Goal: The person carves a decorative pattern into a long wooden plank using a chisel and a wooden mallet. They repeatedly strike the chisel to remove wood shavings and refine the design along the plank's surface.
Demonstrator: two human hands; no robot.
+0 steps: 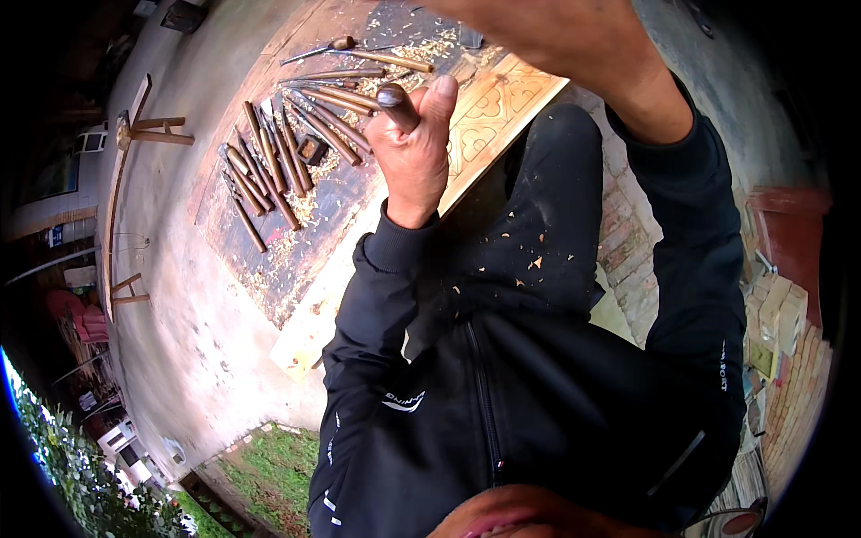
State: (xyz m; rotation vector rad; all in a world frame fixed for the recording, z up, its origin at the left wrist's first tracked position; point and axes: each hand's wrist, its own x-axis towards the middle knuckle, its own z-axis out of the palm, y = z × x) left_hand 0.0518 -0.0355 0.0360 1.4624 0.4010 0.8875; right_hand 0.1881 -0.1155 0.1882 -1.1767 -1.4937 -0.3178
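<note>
My left hand (413, 166) is closed round the wooden handle of a carving chisel (397, 106), its thumb pointing up beside the handle's end. The chisel's blade is hidden below my fist. Under and beside this hand lies a pale wooden board (489, 117) with curved, petal-like patterns marked or cut into it. My right hand (547, 31) is raised high at the top edge, close to the camera. Its fingers are out of the picture, so what it holds does not show. Several wood-handled chisels (269, 161) lie fanned out left of my left hand.
The dark, worn worktable (256, 260) carries scattered wood shavings (305, 211) and a small dark square block (311, 150). A wooden trestle (121, 179) stands on the concrete floor at left. Bricks (776, 314) are stacked at right. Chips lie on my dark trousers.
</note>
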